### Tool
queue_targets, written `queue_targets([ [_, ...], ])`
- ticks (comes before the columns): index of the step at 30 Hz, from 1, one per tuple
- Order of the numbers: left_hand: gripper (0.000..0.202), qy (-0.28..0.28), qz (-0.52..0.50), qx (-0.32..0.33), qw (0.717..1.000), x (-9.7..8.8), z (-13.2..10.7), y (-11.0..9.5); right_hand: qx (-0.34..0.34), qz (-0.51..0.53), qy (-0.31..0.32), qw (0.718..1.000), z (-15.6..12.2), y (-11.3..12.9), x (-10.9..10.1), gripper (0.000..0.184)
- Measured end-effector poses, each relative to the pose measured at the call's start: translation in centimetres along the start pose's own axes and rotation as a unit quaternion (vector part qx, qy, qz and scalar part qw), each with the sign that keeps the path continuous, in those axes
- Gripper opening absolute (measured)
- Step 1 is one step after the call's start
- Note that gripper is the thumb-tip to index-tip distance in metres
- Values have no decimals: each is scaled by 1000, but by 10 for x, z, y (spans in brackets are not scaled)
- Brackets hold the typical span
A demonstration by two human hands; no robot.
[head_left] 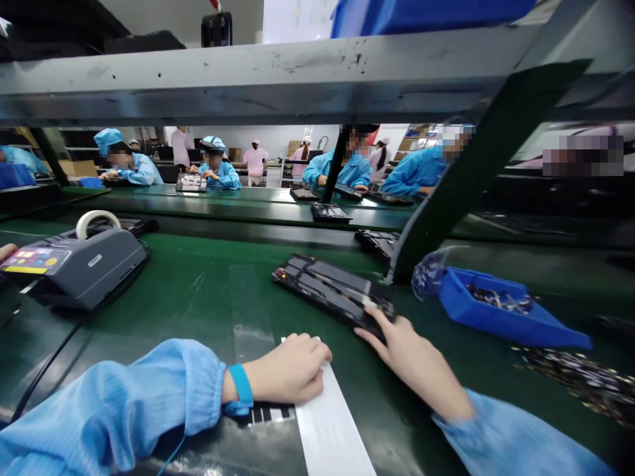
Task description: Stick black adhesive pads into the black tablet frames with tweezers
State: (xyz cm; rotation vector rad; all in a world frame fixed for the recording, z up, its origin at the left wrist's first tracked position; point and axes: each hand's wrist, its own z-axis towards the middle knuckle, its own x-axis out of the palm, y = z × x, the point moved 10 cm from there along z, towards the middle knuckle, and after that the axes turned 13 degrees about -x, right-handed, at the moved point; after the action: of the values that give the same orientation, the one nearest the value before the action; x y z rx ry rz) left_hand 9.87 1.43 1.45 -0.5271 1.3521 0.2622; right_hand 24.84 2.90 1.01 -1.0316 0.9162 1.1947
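Left hand: The left hand [285, 370], with a bright blue wristband [241, 390] above it and a light blue gathered sleeve [114, 410] behind, lay curled on a long white paper strip [330, 423]. It appeared to be pinning the strip flat, but whether the fingers had closed on it could not be told.

Right hand: The right hand [411, 360] reached forward, its fingers [377, 324] extended onto the near edge of a flat black rectangular electronics panel [332, 294]. Whether it was gripping could not be told.

Panel: It lay at an angle on a dark green work belt [198, 297], ahead of the right hand, probably set there to be within easy reach.

Parts: An open blue plastic tray [496, 317] held small dark components just right of the panel, with a loose spill of similar parts [580, 383] beyond it.

Open room: Bare belt, crossed by a clear tape strip [251, 311], separated the panel from a grey boxy machine [84, 271] topped by a white tape roll [98, 223]. The strip ran off the lower frame edge.

Beyond: A grey steel shelf beam [248, 79] crossed overhead, and co-workers [218, 173] in light blue smocks sat at the far bench.
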Motion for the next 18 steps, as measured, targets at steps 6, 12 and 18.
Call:
queue_targets([
  [6, 18, -19, -27, 16, 999, 0, -4, 3, 20, 127, -15, 992, 123, 18, 10, 48],
  [12, 17, -16, -121, 8, 993, -3, -6, 15, 89, 151, -73, 982, 185, 21, 11, 40],
  [18, 18, -1, -127, 24, 992, 2, 0, 18, 57, 206, -183, 960, 200, 18, -6, 22],
])
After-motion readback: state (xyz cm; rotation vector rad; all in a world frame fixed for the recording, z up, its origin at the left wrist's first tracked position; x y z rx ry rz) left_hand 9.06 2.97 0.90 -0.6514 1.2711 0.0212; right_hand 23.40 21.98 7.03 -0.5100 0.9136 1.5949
